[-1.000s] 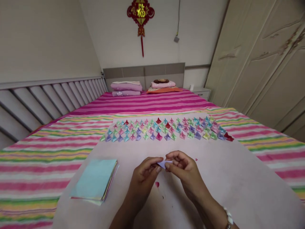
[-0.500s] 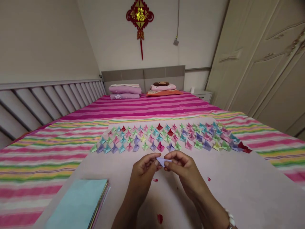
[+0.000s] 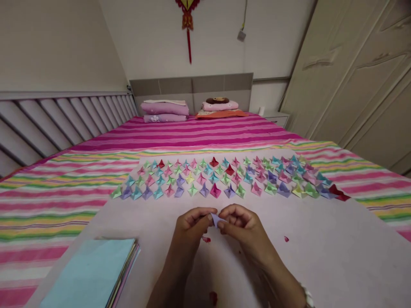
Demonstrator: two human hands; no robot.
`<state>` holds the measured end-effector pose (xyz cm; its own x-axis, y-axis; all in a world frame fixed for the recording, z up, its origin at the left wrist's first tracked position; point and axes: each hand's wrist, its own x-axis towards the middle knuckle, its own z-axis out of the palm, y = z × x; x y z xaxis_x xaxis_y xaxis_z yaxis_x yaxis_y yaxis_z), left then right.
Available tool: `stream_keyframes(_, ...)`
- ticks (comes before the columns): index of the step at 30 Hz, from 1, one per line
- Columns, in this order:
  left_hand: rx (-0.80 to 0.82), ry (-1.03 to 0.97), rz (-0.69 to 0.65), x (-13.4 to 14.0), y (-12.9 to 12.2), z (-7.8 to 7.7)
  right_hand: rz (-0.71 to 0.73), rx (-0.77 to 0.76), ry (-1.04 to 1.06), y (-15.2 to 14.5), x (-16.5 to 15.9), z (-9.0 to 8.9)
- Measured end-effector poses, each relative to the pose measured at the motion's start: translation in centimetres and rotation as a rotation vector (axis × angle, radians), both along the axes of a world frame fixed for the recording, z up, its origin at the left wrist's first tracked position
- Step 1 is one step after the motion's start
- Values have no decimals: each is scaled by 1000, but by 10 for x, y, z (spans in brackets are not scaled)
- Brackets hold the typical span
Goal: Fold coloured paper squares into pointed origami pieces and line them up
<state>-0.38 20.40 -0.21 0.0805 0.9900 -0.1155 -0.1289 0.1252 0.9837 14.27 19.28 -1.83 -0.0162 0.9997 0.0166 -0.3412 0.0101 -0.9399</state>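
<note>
A small folded piece of lilac paper is pinched between both hands above the pale board. My left hand is closed on its left side, thumb and fingers pressed together. From the right, my right hand grips the other side, thumb in front and fingers curled behind. Much of the fold is covered by the fingertips. Beyond the hands stand several rows of folded paper boats in green, blue, purple, pink, yellow and red. At the lower left lies a stack of coloured paper with a light blue sheet on top.
Small red scraps lie on the pale board, some under my hands. The board rests on a bed with a striped sheet. Folded bedding sits by the headboard. A railing runs along the left, a wardrobe along the right.
The view has tipped slightly downward. Both hands still hold the lilac paper, now more covered, with the right fingers shifted a little closer to the left ones.
</note>
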Motion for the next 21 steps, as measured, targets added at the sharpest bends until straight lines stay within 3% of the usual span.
stream_keyframes(14, 60, -102, 26, 7, -7, -2, -34, 47, 54, -2, -1, 0)
stream_keyframes(21, 83, -67, -78, 2, -2, -6, -36, 91, 1, -5, -2, 9)
